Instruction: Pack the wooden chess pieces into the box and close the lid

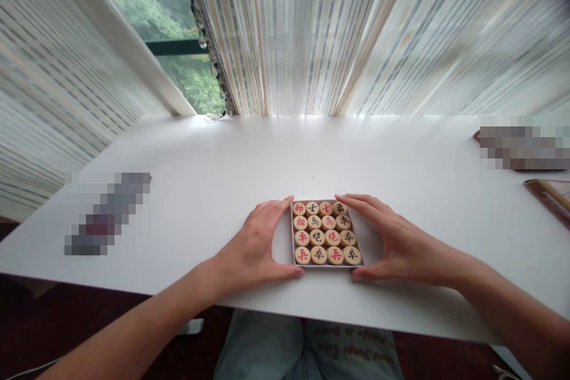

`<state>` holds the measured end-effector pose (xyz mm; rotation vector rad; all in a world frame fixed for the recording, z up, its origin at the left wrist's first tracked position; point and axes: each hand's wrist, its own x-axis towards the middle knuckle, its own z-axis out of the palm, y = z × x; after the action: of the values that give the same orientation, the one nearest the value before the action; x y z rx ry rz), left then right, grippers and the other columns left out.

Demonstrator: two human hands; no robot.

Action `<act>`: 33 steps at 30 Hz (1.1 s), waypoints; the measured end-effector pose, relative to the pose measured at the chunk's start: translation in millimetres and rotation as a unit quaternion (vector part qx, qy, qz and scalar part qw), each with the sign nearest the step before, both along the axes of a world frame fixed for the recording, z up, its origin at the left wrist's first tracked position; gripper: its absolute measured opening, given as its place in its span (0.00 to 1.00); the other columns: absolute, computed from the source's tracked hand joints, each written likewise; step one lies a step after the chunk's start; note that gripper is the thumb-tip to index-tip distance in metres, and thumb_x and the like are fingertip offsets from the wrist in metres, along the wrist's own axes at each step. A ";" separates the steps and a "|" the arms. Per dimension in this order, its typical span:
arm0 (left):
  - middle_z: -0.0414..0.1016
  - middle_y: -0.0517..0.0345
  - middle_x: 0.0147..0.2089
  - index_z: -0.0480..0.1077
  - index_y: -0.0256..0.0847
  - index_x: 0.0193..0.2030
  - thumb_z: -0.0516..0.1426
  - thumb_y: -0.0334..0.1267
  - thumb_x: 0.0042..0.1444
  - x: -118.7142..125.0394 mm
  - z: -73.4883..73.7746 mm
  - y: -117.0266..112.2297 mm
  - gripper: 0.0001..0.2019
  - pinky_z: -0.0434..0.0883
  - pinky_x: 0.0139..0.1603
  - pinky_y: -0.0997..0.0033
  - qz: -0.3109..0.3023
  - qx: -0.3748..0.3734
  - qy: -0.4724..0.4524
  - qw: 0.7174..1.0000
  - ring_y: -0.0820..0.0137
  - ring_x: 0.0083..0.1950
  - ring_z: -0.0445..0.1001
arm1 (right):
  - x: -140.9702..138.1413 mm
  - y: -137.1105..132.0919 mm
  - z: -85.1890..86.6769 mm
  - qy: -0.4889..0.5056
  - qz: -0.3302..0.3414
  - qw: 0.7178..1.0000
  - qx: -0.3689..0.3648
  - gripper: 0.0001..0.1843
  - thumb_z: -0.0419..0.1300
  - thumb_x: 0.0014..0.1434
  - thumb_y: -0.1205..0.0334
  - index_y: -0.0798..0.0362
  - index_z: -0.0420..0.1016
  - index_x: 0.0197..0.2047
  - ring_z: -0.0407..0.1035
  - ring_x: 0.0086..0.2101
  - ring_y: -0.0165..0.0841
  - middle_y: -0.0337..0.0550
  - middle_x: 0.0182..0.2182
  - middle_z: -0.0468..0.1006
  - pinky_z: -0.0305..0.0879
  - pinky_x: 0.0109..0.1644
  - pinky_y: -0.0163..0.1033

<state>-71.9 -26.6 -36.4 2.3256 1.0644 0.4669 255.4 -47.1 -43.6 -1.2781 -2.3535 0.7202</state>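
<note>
A shallow square box point(329, 266) lies on the white table near its front edge. Inside it, round wooden Chinese chess pieces point(335, 256) sit in neat rows, marked with red or black characters. My left hand point(256, 246) grips the box's left side, fingertips at the far corner and thumb at the near one. On the right side, my right hand point(396, 243) holds the box the same way, its fingers at the far corner and its thumb at the near right corner. Both palms stand a little apart from the box walls.
A blurred long dark object point(107, 217) lies on the table point(200, 190) at the left. Another blurred item point(525, 148) and a brown printed item point(552, 199) are at the right edge. Striped curtains point(303, 29) hang behind, beside a window point(164, 29).
</note>
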 end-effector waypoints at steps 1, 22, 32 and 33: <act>0.60 0.35 0.78 0.49 0.37 0.79 0.75 0.48 0.49 -0.2 -0.2 2.7 0.57 0.60 0.79 0.43 0.000 0.003 0.002 1.000 0.47 0.79 0.58 | -0.8 1.2 0.8 0.001 -0.002 1.000 -0.001 0.63 0.78 0.54 0.44 0.30 0.43 0.80 0.55 0.72 0.58 0.48 0.74 0.57 0.60 0.74 0.68; 0.68 0.37 0.73 0.57 0.39 0.76 0.72 0.47 0.53 5.7 -3.5 29.6 0.47 0.62 0.77 0.40 0.040 0.056 -0.006 0.998 0.48 0.75 0.64 | 0.0 33.4 1.3 0.040 -0.013 0.999 0.032 0.62 0.79 0.52 0.46 0.39 0.50 0.81 0.59 0.70 0.58 0.54 0.73 0.63 0.62 0.72 0.66; 0.62 0.33 0.76 0.54 0.36 0.77 0.72 0.52 0.53 2.3 -6.3 28.7 0.52 0.61 0.78 0.40 0.042 0.064 0.003 0.997 0.47 0.77 0.61 | 9.2 28.8 -0.4 0.088 0.004 0.996 0.028 0.64 0.80 0.51 0.43 0.41 0.49 0.81 0.54 0.73 0.56 0.55 0.76 0.56 0.57 0.75 0.64; 0.62 0.33 0.77 0.54 0.36 0.77 0.72 0.52 0.53 2.0 -5.8 28.5 0.52 0.61 0.78 0.40 0.046 0.063 0.007 0.997 0.47 0.77 0.61 | 10.6 26.6 -0.3 0.089 0.002 0.996 0.028 0.64 0.80 0.52 0.43 0.41 0.49 0.81 0.55 0.73 0.56 0.55 0.76 0.57 0.57 0.76 0.64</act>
<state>-69.9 2.0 -42.1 2.4003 1.1827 0.5695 266.0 -20.5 -43.8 -1.1375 -2.2184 0.7314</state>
